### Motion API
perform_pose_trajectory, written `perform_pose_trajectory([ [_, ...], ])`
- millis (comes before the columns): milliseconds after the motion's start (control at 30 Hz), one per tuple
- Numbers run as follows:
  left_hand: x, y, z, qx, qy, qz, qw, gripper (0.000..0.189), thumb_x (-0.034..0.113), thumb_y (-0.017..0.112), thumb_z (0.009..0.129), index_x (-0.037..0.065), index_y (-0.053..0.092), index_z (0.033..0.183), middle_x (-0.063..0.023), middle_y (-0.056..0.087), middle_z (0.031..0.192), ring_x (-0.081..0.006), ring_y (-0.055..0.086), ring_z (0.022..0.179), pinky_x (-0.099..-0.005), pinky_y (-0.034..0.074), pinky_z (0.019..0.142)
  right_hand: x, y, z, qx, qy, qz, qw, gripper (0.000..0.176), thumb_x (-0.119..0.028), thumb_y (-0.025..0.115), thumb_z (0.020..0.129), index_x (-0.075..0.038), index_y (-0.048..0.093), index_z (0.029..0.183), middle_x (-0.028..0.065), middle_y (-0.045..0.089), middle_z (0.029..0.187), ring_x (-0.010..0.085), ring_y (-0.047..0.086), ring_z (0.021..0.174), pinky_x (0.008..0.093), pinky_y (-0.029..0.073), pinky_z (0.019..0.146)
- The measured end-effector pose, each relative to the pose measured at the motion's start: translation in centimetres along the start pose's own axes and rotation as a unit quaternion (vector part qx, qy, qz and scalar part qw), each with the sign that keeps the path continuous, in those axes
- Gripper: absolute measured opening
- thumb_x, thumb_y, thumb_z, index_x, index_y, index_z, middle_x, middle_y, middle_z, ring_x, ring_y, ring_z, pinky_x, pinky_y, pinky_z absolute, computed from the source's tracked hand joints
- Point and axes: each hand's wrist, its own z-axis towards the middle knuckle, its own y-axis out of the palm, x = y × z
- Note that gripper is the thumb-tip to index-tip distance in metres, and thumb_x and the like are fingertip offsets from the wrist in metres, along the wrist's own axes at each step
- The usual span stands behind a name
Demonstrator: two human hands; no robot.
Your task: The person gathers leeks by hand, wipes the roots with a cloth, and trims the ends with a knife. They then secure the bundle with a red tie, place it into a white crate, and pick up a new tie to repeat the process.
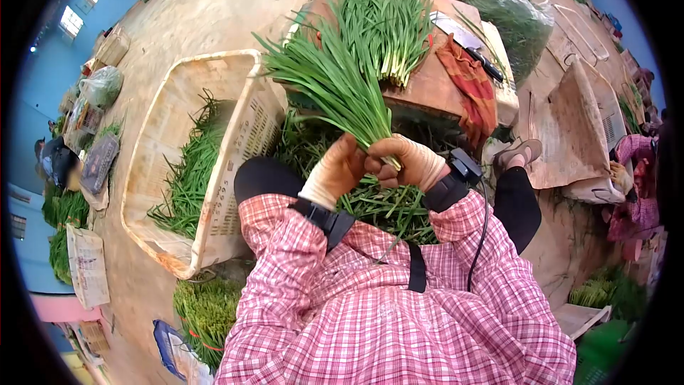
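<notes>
A bunch of green garlic chives (342, 82) fans up and to the left in front of me, its pale stem ends between my hands. My left hand (340, 167), in a soiled glove, is curled against the left side of the stems. On the other side, my right hand (405, 158), gloved too, closes round the lower ends; its fingertips meet those of the left. Behind the bunch, more chives (388, 36) lie on a brown board (420, 96). A knife (474, 53) and an orange-red cloth (467, 82) rest at that board's right.
On my left stands a large white crate (242, 128) with loose chives inside. Leaf scraps (388, 207) cover my lap area. A filled clear plastic bag (513, 14) and another crate (598, 107) are to the right. A co-worker's sleeve (634, 150) shows at the far right.
</notes>
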Motion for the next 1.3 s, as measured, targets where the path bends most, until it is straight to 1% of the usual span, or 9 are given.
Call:
perform_pose_trajectory([
  [133, 0.4, 0.5, 2.3, 0.095, -0.007, -0.011, 0.995, 0.071, 0.038, 0.076, 0.089, 0.002, 0.049, 0.143, -0.0129, 0.065, 0.127, -0.0304, 0.067, 0.109, -0.0455, 0.057, 0.096, 0.8, 1.6, -1.5, 0.026, 0.08, 0.07, 0.994, 0.038, -0.035, 0.062, 0.094, 0.0, 0.065, 0.108, 0.0062, 0.067, 0.078, 0.0139, 0.056, 0.051, 0.0273, 0.043, 0.048],
  [333, 0.7, 3.1, 3.0, 0.195, -0.032, -0.003, 0.98, 0.032, 0.023, 0.074, 0.091, 0.003, 0.066, 0.115, -0.0171, 0.072, 0.108, -0.0375, 0.07, 0.102, -0.0559, 0.06, 0.086, -0.7, -0.6, -7.4, 0.045, 0.205, -0.286, 0.935, 0.036, -0.029, 0.067, 0.095, 0.005, 0.068, 0.106, 0.0132, 0.073, 0.09, 0.017, 0.07, 0.065, 0.0275, 0.056, 0.062],
  [500, -0.8, 2.5, 4.0, 0.25, -0.001, 0.037, 0.967, 0.031, 0.02, 0.073, 0.092, 0.001, 0.066, 0.114, -0.0153, 0.072, 0.107, -0.0313, 0.072, 0.093, -0.0469, 0.061, 0.084, -0.1, -1.6, -7.0, 0.264, -0.143, -0.35, 0.887, 0.063, -0.037, 0.068, 0.093, 0.008, 0.054, 0.135, 0.0196, 0.067, 0.122, 0.0243, 0.062, 0.116, 0.0345, 0.05, 0.096],
  [600, -1.7, 4.0, 4.5, 0.316, 0.028, 0.077, 0.945, 0.029, 0.019, 0.073, 0.093, 0.001, 0.067, 0.115, -0.0121, 0.072, 0.104, -0.0265, 0.071, 0.089, -0.0413, 0.061, 0.083, 0.9, 0.8, -3.9, 0.216, -0.122, -0.419, 0.873, 0.063, -0.031, 0.082, 0.081, 0.006, 0.057, 0.126, 0.0159, 0.068, 0.11, 0.0221, 0.065, 0.101, 0.0339, 0.054, 0.085],
  [667, -1.7, 3.0, 4.1, 0.261, 0.012, 0.089, 0.961, 0.049, 0.038, 0.074, 0.091, 0.001, 0.063, 0.123, -0.0107, 0.071, 0.11, -0.0248, 0.069, 0.098, -0.0413, 0.058, 0.09, 1.5, 0.5, -3.0, 0.152, 0.006, -0.218, 0.964, 0.051, -0.018, 0.083, 0.079, 0.001, 0.059, 0.12, 0.0044, 0.065, 0.088, 0.0138, 0.062, 0.077, 0.0309, 0.051, 0.069],
  [833, -1.5, 2.5, 2.7, 0.09, -0.028, -0.009, 0.996, 0.089, 0.067, 0.07, 0.081, 0.0, 0.053, 0.137, -0.013, 0.064, 0.128, -0.0282, 0.063, 0.116, -0.0477, 0.051, 0.103, 0.7, 1.2, -3.3, 0.025, 0.004, -0.068, 0.997, 0.04, -0.038, 0.063, 0.096, 0.0, 0.066, 0.107, 0.0025, 0.064, 0.078, 0.0129, 0.061, 0.066, 0.0277, 0.049, 0.062],
  [967, -2.0, 3.5, 3.2, 0.147, -0.004, -0.017, 0.989, 0.083, 0.063, 0.075, 0.077, 0.001, 0.057, 0.13, -0.0123, 0.068, 0.118, -0.0276, 0.066, 0.11, -0.0474, 0.054, 0.098, -1.7, 1.7, -5.5, 0.14, -0.018, -0.307, 0.941, 0.048, -0.041, 0.067, 0.093, 0.004, 0.067, 0.111, 0.0121, 0.07, 0.092, 0.0191, 0.067, 0.079, 0.0305, 0.053, 0.075],
  [1067, -2.1, 3.4, 3.3, 0.153, -0.014, -0.046, 0.987, 0.074, 0.057, 0.078, 0.078, 0.003, 0.06, 0.126, -0.0107, 0.07, 0.111, -0.027, 0.069, 0.103, -0.0455, 0.058, 0.093, -2.5, 2.1, -6.3, 0.368, -0.217, -0.585, 0.689, 0.045, -0.033, 0.076, 0.086, 0.001, 0.066, 0.113, 0.0199, 0.067, 0.101, 0.0333, 0.069, 0.09, 0.042, 0.054, 0.079],
  [1300, -2.9, 1.4, 2.4, 0.098, 0.012, -0.048, 0.994, 0.071, 0.044, 0.082, 0.083, 0.0, 0.056, 0.133, -0.0117, 0.064, 0.129, -0.0266, 0.063, 0.117, -0.0447, 0.052, 0.102, -0.7, 1.5, -2.6, 0.317, -0.196, -0.463, 0.804, 0.025, -0.02, 0.073, 0.085, 0.0, 0.068, 0.099, 0.0202, 0.066, 0.088, 0.034, 0.067, 0.081, 0.0405, 0.053, 0.072],
])
